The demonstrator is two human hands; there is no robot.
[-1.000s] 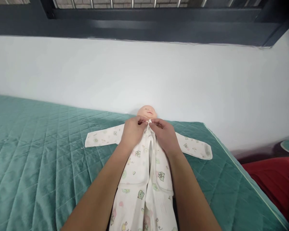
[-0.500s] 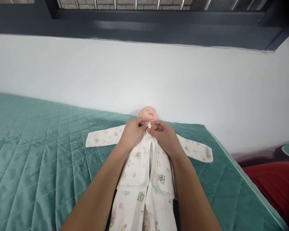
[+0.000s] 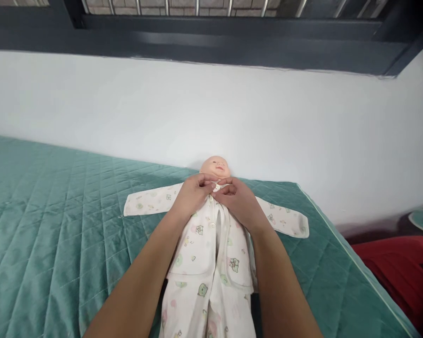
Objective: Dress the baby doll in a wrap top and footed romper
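Note:
A baby doll (image 3: 215, 165) lies on its back with its head near the wall. It wears a white printed baby jacket (image 3: 193, 244) whose long sleeves stretch out to both sides, and matching trousers (image 3: 186, 310) below. My left hand (image 3: 193, 191) pinches the jacket's front edge at the neck. Facing it, my right hand (image 3: 237, 197) pinches the other front edge. A pale button (image 3: 216, 187) shows between my fingertips, and another button (image 3: 212, 225) sits lower down. Below my hands the jacket front hangs parted.
A green quilted bedspread (image 3: 63, 225) lies under the doll. Behind it rises a white wall (image 3: 127, 103) below a dark window frame (image 3: 211, 40) with metal bars. A red object (image 3: 391, 267) stands beyond the bed's right edge.
The button at the neck has come into view between my fingertips, and the lower one also shows more plainly. My hands stay at the collar; the view has shifted slightly.

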